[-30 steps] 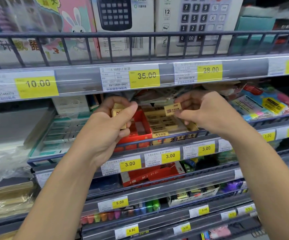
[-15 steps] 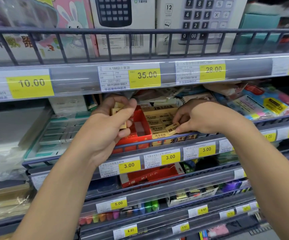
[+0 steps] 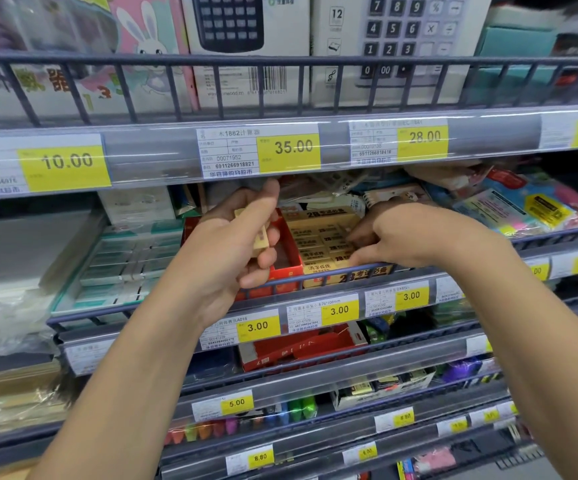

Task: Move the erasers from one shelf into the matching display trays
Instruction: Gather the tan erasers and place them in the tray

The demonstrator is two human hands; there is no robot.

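My left hand (image 3: pixel 232 247) grips a small stack of cream erasers (image 3: pixel 261 239) in front of a red display tray (image 3: pixel 289 261) on the middle shelf. To its right stands a yellow display tray (image 3: pixel 318 271) filled with rows of yellow-wrapped erasers (image 3: pixel 318 242). My right hand (image 3: pixel 405 233) reaches into that tray from the right, with its fingertips down on the erasers at the tray's right side. What lies under those fingers is hidden.
A wire rail (image 3: pixel 315 277) runs along the shelf front below the trays. The price strip (image 3: pixel 291 150) of the upper shelf hangs just above my hands. Clear boxes (image 3: pixel 131 261) sit to the left and colourful packs (image 3: pixel 529 206) to the right.
My right hand carried a yellow eraser down from above the tray into the yellow tray and now rests on the rows there. My left hand stayed put with its erasers.
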